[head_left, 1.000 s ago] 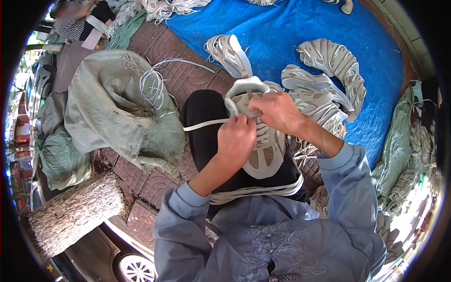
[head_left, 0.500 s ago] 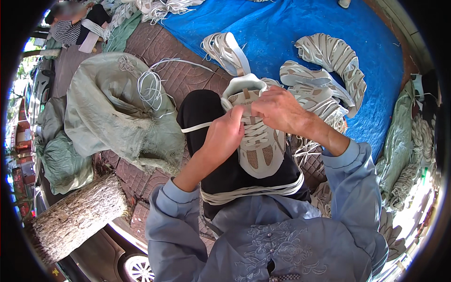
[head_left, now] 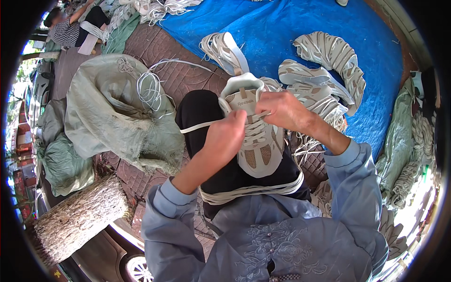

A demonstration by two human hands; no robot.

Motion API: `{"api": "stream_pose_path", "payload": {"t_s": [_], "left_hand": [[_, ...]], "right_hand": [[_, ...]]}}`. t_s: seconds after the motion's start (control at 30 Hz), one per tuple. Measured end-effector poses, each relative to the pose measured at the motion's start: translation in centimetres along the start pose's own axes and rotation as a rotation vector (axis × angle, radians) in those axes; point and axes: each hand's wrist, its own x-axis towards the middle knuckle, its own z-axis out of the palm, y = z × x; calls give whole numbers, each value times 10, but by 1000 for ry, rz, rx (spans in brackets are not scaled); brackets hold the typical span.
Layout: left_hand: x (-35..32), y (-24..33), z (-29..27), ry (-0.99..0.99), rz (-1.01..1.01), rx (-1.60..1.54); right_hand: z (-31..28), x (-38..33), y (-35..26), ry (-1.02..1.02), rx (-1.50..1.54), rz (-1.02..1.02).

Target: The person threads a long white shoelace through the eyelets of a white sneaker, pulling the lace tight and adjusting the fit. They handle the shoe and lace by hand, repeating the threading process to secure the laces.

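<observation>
Resting toe-inward on the dark-trousered lap point(head_left: 198, 107), the shoe point(head_left: 263, 168) is shown with its tongue point(head_left: 242, 106) less covered than a second ago, leaving the upper lacing point(head_left: 255, 133) exposed. A white lace point(head_left: 199, 126) is gripped by the closed left hand point(head_left: 227, 136); the lacing's top appears pinched by the right hand point(head_left: 285, 112).

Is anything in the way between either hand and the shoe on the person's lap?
Nothing visible is. The left hand and right hand are both at the laces of the shoe, and the curved row of shoes lies beyond, on the blue tarp.
</observation>
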Motion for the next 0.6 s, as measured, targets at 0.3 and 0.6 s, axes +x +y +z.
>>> {"api": "stream_pose_path", "payload": {"t_s": [0.3,0.6], "left_hand": [[0,-3,0,52,100,59],[36,-13,-26,-487,-619,-724]], "right_hand": [[-5,-2,-2,-77,-88,-164],[-13,-10,26,-135,1543,733]]}}
